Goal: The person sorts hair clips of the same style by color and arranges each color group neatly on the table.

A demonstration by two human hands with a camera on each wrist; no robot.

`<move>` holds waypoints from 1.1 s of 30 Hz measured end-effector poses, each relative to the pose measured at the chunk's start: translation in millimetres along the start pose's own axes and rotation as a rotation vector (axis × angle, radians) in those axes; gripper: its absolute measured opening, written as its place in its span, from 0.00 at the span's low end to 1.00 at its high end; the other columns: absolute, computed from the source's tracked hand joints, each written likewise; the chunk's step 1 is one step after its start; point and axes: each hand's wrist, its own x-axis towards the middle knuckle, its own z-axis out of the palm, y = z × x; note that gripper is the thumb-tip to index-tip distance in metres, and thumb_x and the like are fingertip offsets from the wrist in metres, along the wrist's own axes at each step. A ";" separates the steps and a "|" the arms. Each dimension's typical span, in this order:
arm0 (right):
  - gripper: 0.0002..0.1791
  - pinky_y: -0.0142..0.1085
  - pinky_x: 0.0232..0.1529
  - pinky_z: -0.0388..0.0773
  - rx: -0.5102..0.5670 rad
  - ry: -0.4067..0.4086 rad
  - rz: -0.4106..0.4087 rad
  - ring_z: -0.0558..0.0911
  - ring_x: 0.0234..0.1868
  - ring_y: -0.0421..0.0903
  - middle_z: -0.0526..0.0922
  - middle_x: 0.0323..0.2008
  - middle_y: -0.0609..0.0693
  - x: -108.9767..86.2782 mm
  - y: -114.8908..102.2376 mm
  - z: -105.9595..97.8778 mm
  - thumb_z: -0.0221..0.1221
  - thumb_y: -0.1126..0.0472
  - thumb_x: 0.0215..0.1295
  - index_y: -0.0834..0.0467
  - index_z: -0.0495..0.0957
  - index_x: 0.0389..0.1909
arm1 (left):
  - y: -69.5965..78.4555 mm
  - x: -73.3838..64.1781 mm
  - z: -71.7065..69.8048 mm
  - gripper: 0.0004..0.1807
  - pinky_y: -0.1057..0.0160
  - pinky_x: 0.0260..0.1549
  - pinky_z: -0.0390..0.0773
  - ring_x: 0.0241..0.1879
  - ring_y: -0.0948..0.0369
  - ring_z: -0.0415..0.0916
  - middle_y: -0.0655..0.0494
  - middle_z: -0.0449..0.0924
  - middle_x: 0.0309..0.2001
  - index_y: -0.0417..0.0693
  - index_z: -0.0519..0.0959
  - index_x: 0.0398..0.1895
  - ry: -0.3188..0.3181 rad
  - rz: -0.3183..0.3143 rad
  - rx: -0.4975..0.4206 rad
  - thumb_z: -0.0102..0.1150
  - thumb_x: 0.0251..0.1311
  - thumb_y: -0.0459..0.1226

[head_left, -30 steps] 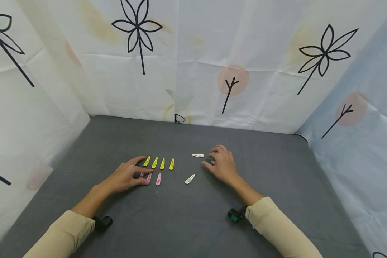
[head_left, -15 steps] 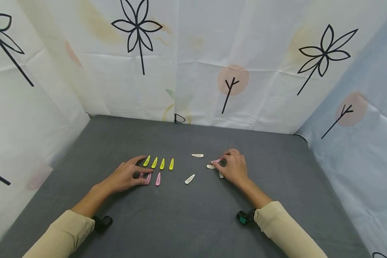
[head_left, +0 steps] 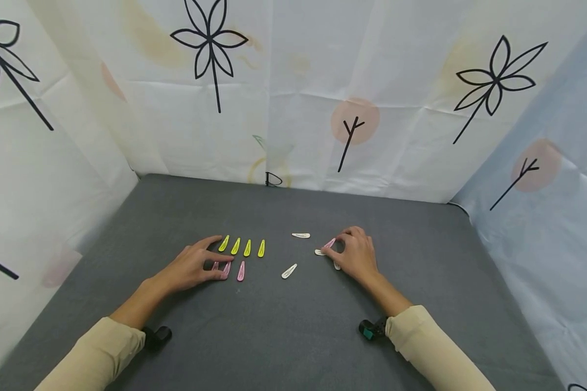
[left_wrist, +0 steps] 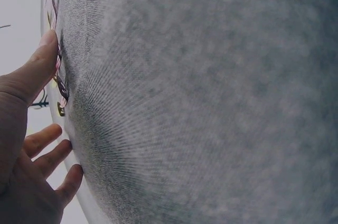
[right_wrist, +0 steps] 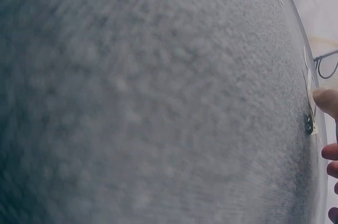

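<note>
My right hand (head_left: 356, 254) pinches a pink snap hair clip (head_left: 330, 243) between thumb and fingertips, tilted just over a white hair clip (head_left: 319, 252). Another white clip (head_left: 336, 266) peeks out below that hand. On the left, my left hand (head_left: 188, 270) rests with spread, relaxed fingers around two pink clips (head_left: 227, 267), its thumb and a finger touching them and partly covering them. A third pink clip (head_left: 241, 271) lies just right of its fingertips. Its index finger reaches the leftmost yellow clip (head_left: 224, 243) of a row. In the left wrist view the thumb (left_wrist: 45, 57) touches the clips.
Several yellow clips (head_left: 247, 248) form a row behind the pink ones. Mid-table lie two more white clips, one farther back (head_left: 300, 235) and one nearer (head_left: 289, 271). A grey cloth (head_left: 274, 331) covers the table, and patterned white curtains (head_left: 298, 146) enclose its back and sides.
The right hand has shifted right and picked out the pink clip, uncovering white clips beneath it. The pink clip has turned from near level to more upright. The left hand stays put.
</note>
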 end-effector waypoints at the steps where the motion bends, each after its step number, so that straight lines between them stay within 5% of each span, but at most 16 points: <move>1: 0.27 0.53 0.48 0.69 0.000 -0.003 0.002 0.75 0.57 0.58 0.81 0.46 0.57 0.1 0.7 0.0 0.76 0.43 0.51 0.63 0.88 0.38 | 0.0 0.2 0.2 0.26 0.29 0.61 0.60 0.71 0.38 0.60 0.34 0.62 0.72 0.57 0.84 0.60 0.002 0.002 -0.001 0.73 0.57 0.49; 20: 0.27 0.56 0.54 0.69 0.076 -0.074 0.024 0.73 0.61 0.59 0.80 0.51 0.59 6.2 -5.5 -3.7 0.76 0.46 0.52 0.64 0.85 0.44 | 0.3 -0.1 -0.5 0.26 0.30 0.61 0.60 0.71 0.37 0.60 0.34 0.63 0.72 0.56 0.85 0.59 0.009 0.010 -0.005 0.73 0.57 0.49; 33: 0.24 0.55 0.53 0.70 0.124 -0.094 -0.192 0.72 0.62 0.56 0.80 0.50 0.56 7.7 -44.2 3.8 0.78 0.48 0.50 0.62 0.86 0.39 | 1.3 0.0 -0.2 0.26 0.30 0.60 0.61 0.70 0.37 0.61 0.34 0.64 0.72 0.56 0.85 0.59 0.007 0.004 0.002 0.73 0.57 0.49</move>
